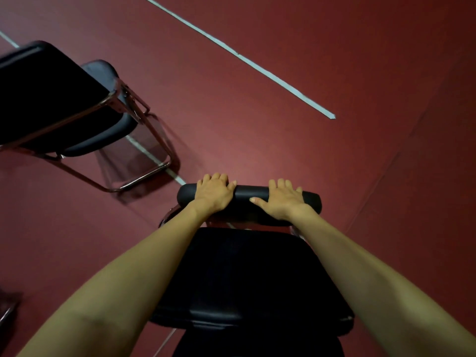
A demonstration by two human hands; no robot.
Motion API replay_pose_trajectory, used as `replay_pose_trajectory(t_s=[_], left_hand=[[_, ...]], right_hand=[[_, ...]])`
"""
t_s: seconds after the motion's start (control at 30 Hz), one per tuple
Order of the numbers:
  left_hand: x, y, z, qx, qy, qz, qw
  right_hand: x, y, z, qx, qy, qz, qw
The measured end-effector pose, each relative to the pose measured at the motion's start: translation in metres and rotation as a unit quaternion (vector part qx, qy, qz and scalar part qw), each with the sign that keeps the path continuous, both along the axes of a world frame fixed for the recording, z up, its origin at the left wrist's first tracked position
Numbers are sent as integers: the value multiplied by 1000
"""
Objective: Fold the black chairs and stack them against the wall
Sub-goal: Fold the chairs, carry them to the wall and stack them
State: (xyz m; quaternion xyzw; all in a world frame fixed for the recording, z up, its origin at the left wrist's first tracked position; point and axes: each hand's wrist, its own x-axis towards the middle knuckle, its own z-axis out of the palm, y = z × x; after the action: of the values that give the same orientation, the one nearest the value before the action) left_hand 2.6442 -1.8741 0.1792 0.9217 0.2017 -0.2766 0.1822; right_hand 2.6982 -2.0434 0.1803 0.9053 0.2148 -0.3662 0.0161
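L forearm at ~7 o'clock & R forearm at ~5, both bare right to frame edge, L hand & R hand bare too, short trimmed thumbnail on R, tbh

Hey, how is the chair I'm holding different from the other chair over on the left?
The near chair is gripped at its backrest by the left hand and right hand; the far chair stands untouched. The far chair shows its metal legs on the floor; the near chair's legs are mostly hidden. Both are black, padded and not yet folded.
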Motion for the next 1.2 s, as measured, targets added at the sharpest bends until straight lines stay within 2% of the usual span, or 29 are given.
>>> replay_pose_trajectory(t_s=[0.13, 0.27, 0.37, 0.57, 0.63, 0.7, 0.77, 0.83, 0.87, 0.97, 1.03, 1.13, 1.2], left_hand=[[-18, -7, 1, 9, 9, -14, 1000], [-47, -14, -1, -24, 44, -17, 999], [-62, -14, -2, -25, 32, -39, 998], [-44, -4, 16, -79, 74, -32, 994], [-57, -6, 26, -44, 54, -43, 997], [-75, -8, 39, 60, 4, -46, 997], [-90, -3, 53, 177, -92, 0, 980], [-105, 6, 61, 238, -179, 87, 951], [-114, 8, 60, 234, -211, 138, 939], [-137, -1, 59, 160, -225, 267, 923], [-142, -16, 62, 144, -272, 328, 893], [-138, -52, 60, 146, -295, 408, 852], [-128, -78, 58, 123, -317, 493, 801]], right_hand=[[-20, -5, 0, 9, 8, 16, 1000], [-44, -6, -2, -24, 62, 44, 997], [-55, -7, -7, -38, 48, 70, 996], [-44, 13, -10, -90, 49, 50, 993], [-37, 16, -12, -92, 50, 43, 994], [-29, 18, -12, -86, 46, 45, 994], [-25, 23, -13, -74, 32, 53, 995], [-25, 29, -16, -57, 24, 59, 996], [-24, 32, -18, -45, 27, 59, 997], [-16, 37, -16, -13, 34, 62, 997], [-8, 36, -16, 3, 39, 76, 996], [0, 33, -21, 30, 52, 108, 992], [3, 29, -27, 58, 59, 141, 986]])
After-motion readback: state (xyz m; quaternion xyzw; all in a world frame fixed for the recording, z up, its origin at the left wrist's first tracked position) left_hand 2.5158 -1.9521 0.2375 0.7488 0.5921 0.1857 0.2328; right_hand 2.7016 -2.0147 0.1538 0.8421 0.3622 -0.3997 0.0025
